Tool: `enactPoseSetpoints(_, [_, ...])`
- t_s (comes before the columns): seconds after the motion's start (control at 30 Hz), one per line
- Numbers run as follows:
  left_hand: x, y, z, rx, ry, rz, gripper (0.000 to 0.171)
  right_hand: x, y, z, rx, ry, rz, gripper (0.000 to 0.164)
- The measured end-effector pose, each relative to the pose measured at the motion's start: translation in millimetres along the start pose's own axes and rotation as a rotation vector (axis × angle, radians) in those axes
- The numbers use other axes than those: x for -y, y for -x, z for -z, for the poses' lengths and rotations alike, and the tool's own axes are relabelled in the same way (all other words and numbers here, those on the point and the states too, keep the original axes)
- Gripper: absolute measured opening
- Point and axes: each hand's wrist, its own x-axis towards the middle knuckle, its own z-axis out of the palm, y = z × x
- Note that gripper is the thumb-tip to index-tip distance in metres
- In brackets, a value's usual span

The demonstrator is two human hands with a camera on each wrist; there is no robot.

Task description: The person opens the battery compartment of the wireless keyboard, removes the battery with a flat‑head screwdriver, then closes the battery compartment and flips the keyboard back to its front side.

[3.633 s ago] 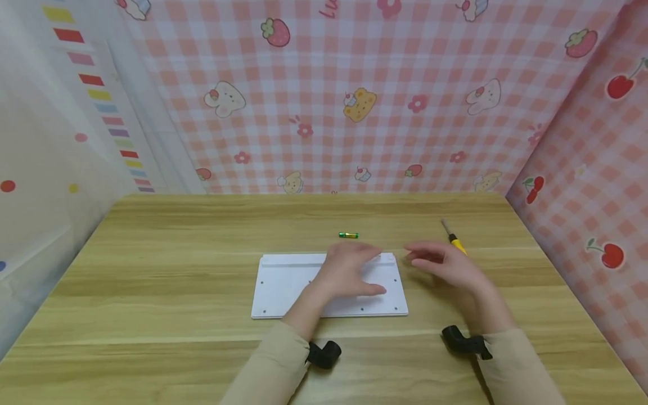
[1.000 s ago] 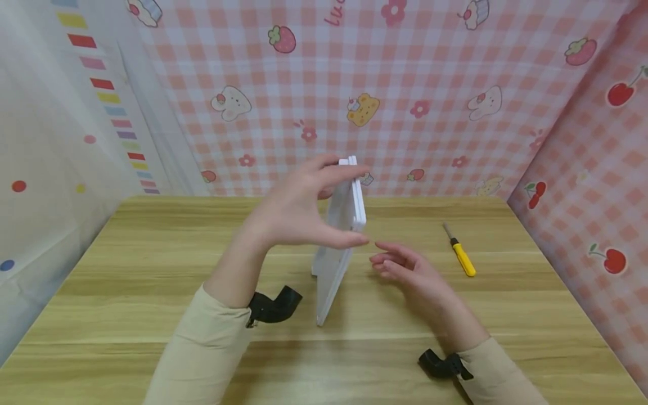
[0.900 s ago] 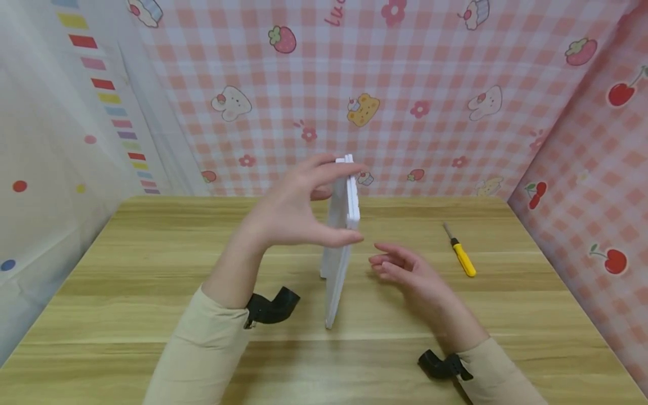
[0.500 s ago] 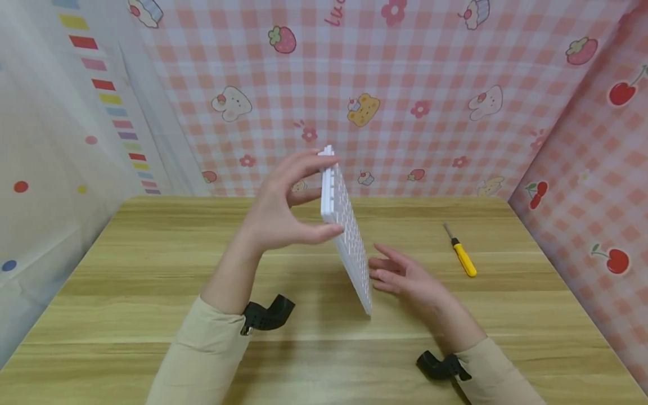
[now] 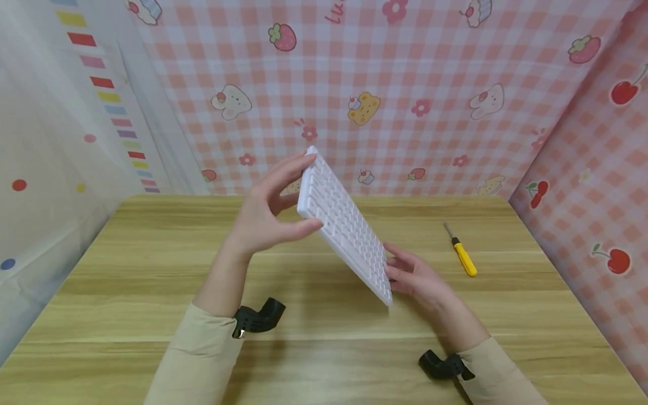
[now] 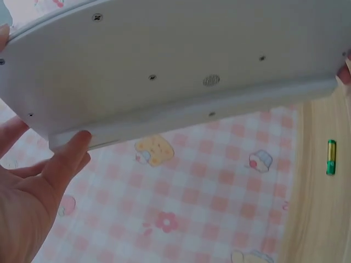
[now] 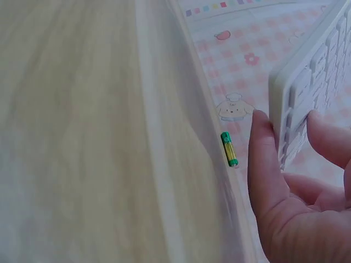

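Observation:
A white keyboard is held tilted above the table, its keys turned to the right. My left hand grips the raised left end, thumb at the near edge and fingers over the far one. At the lower right end, my right hand pinches the keyboard; the right wrist view shows the thumb on the key side and a finger behind. Screws dot the white underside in the left wrist view. A green and gold battery lies on the table, hidden in the head view.
A screwdriver with a yellow handle lies on the wooden table, right of the right hand. Behind the table hangs a pink checked cloth. A black wrist camera sits on each sleeve.
The keyboard lay flat, underside up; it has been lifted and turned until its keys show. My left hand has moved left with its end, and my right hand has taken hold of the lower end.

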Motion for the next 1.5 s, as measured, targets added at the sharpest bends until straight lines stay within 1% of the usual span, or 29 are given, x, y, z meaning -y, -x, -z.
enactPoseSetpoints(0.1, [1.6,5.1,5.3,-0.001,0.0,0.012,0.082,3,2,2,-0.049,0.014,-0.01,0.069])
enactPoseSetpoints(0.33, [7.9,19.1,16.3,-0.001,-0.04,0.091,0.086,9,6,9,-0.19,0.063,-0.017,0.068])
enactPoseSetpoints(0.53, [16.2,34.0,29.3,0.019,-0.091,0.155,0.09,13,10,15,-0.263,0.106,-0.011,0.067])
enactPoseSetpoints(0.63, [19.9,42.7,33.9,0.029,-0.095,0.194,0.091,17,11,19,-0.29,0.166,-0.021,0.068])
enactPoseSetpoints(0.77, [28.0,55.5,38.9,0.045,-0.073,0.266,0.089,21,13,24,-0.298,0.249,-0.011,0.071])
enactPoseSetpoints(0.87, [34.4,65.1,42.0,0.046,-0.049,0.346,0.087,22,14,26,-0.302,0.298,0.002,0.073])
enactPoseSetpoints(0.97, [39.8,74.0,44.7,0.039,-0.043,0.441,0.086,23,16,27,-0.32,0.358,-0.004,0.073])
enactPoseSetpoints(1.07, [44.7,82.0,47.1,0.031,-0.08,0.534,0.086,25,18,27,-0.328,0.395,-0.007,0.073])
enactPoseSetpoints(1.17, [49.6,89.1,49.1,0.036,-0.145,0.598,0.088,26,18,25,-0.32,0.421,0.002,0.072])
enactPoseSetpoints(1.23, [53.3,93.8,50.8,0.048,-0.18,0.618,0.089,26,17,23,-0.308,0.43,0.013,0.072])
enactPoseSetpoints(1.33, [58.9,100.1,53.2,0.07,-0.231,0.625,0.09,27,16,21,-0.303,0.453,0.028,0.07])
enactPoseSetpoints(1.4, [62.4,104.6,55.3,0.085,-0.271,0.624,0.089,27,14,20,-0.305,0.488,0.027,0.07])
enactPoseSetpoints(1.5, [66.1,111.6,57.4,0.095,-0.313,0.645,0.089,26,11,18,-0.281,0.539,0.027,0.07])
